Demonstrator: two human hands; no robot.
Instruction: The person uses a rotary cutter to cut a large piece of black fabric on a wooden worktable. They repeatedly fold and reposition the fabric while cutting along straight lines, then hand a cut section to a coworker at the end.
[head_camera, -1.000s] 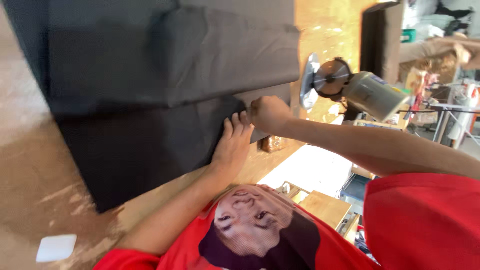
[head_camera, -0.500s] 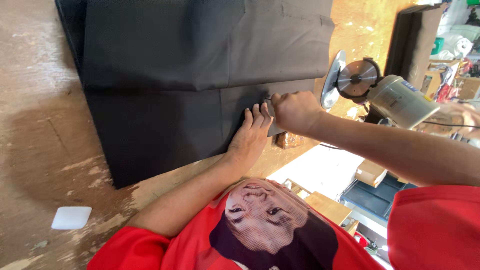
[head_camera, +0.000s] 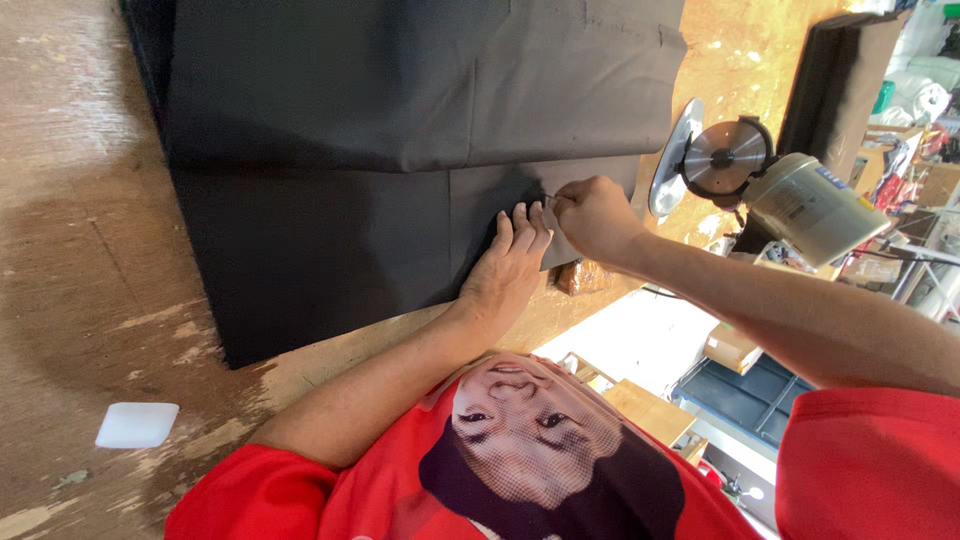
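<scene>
A big stack of black fabric (head_camera: 400, 130) lies folded on a worn wooden table (head_camera: 80, 250). My left hand (head_camera: 510, 265) rests flat, fingers together, on the lower fabric layer near its edge. Just beyond its fingertips, my right hand (head_camera: 595, 215) is closed in a pinch on a small pale piece (head_camera: 549, 198) that touches the fabric. A grey flap (head_camera: 556, 248) shows under that hand. What the pale piece is cannot be made out.
An electric rotary fabric cutter (head_camera: 770, 185) with a round blade stands on the table just right of my right hand. A white flat block (head_camera: 136, 424) lies at the near left. Another dark fabric stack (head_camera: 840, 80) sits far right. Boxes and clutter lie beyond the table edge.
The view has shifted so the fabric and hands sit further right. Both hands keep their places on the fabric edge, left flat and right pinched.
</scene>
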